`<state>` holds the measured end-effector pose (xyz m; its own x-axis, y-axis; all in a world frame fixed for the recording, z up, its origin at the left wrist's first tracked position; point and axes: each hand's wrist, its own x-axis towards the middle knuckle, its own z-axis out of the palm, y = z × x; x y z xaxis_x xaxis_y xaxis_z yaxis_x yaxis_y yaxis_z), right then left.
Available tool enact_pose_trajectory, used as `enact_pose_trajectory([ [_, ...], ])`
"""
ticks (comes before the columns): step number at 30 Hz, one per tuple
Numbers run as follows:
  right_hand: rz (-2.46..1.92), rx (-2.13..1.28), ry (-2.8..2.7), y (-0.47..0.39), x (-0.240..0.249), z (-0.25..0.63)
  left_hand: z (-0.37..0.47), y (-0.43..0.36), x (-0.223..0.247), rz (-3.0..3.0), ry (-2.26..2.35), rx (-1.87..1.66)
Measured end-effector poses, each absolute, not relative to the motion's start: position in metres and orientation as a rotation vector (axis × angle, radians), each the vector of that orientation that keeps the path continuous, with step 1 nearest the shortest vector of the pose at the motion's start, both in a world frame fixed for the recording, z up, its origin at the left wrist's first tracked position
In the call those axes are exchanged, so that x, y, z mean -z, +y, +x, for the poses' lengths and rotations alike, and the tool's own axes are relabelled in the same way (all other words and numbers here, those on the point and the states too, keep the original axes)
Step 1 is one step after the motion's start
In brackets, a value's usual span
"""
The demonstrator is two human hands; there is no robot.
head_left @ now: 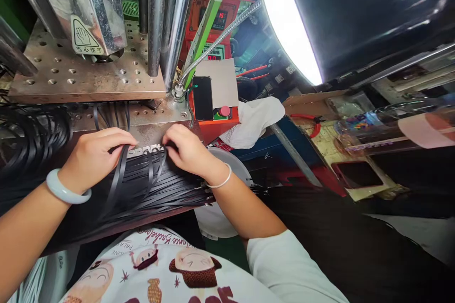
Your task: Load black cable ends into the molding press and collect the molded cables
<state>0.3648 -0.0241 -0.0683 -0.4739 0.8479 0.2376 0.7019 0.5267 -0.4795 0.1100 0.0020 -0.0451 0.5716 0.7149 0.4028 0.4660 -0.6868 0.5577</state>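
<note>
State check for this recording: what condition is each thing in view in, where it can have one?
Left hand: thumb and fingers pinched on black cables
Right hand: fingers bent at right end of metal row; grip unclear
Black cables: mostly laid flat, a few arching up to the row
Cable bundle at left: looped
Lamp: lit
Upper red display: lit
Red button: can't tell if pressed
Phone beside it: screen dark
White cloth: crumpled

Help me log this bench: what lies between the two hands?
A silvery strip and black cables lie between the left hand and right hand in the head view.
</note>
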Motion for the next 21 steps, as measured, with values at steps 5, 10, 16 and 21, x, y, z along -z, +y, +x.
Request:
enact_pose_trajectory([
  [5, -1.46, -0.441, -2.399, -0.028, 0.049, 0.392, 0.109, 0.0, 0.043, 2.305, 1.041, -0.894],
  [10, -1.217, -0.496, -2.317, -0.01, 0.024, 0.364, 0.11, -0.004, 0.037, 2.13, 1.225, -0.938],
  [16, -1.325, -0.538, -2.635, 0.006, 0.015, 0.304, 0.114, -0.003, 0.038, 2.296, 1.074, -0.969],
  [21, -1.432, -0.21, -2.71, -0.007, 0.011, 0.287, 0.117, 0.004, 0.032, 2.342, 1.225, -0.838],
])
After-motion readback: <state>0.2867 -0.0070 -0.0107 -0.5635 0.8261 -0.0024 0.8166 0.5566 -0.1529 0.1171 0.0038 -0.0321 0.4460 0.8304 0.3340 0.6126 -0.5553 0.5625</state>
